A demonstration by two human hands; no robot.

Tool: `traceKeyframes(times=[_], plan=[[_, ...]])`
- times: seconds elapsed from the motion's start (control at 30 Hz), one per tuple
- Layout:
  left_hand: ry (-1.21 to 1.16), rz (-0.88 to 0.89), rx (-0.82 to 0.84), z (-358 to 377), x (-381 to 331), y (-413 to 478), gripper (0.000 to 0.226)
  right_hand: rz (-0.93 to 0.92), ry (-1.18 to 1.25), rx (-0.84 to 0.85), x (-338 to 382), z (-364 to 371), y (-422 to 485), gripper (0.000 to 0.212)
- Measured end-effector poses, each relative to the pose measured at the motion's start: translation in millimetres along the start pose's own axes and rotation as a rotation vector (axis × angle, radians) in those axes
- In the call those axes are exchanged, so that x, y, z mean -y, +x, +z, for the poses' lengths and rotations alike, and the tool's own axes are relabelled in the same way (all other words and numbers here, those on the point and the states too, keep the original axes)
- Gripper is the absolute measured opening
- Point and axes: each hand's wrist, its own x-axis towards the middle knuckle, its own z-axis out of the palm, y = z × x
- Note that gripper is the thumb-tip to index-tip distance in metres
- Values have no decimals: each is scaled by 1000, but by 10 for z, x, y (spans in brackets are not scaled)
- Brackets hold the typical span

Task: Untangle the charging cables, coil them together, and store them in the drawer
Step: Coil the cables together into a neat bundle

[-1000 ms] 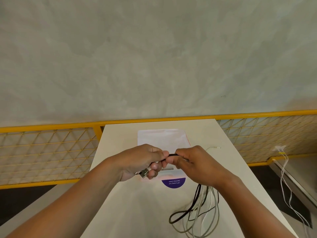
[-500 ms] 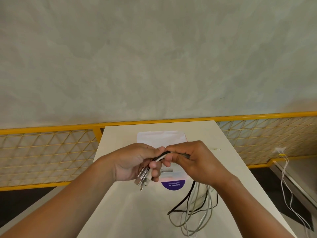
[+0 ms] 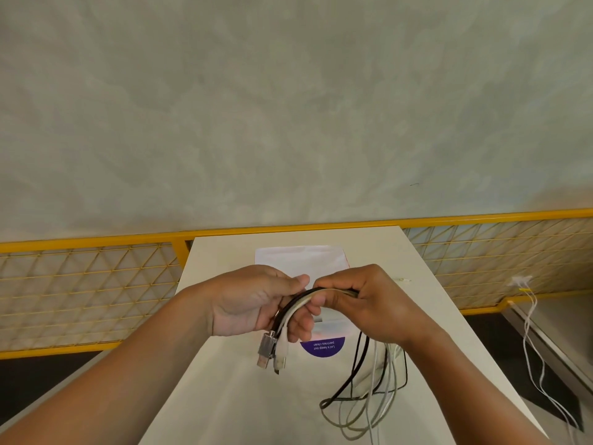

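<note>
White tabletop [image 3: 224, 396] beneath both hands: left hand [image 3: 253, 300] and right hand [image 3: 372, 303] each grasp the bundled cables [image 3: 296, 305], plugs [image 3: 272, 351] hanging below the left, loops [image 3: 365, 403] trailing under the right.

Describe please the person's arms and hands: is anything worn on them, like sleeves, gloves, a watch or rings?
Both are bare. The left hand and the right hand wear no gloves; the left forearm and the right forearm show no sleeve as far as the picture reaches. Neither wrist carries a watch or bracelet. Whether a finger bears a ring cannot be told.
</note>
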Motion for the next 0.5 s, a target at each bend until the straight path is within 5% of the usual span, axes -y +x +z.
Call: traceKeyframes(times=[0.5], plan=[[36, -69, 22, 145, -102, 2, 26, 31, 18, -38, 27, -56, 23, 10]])
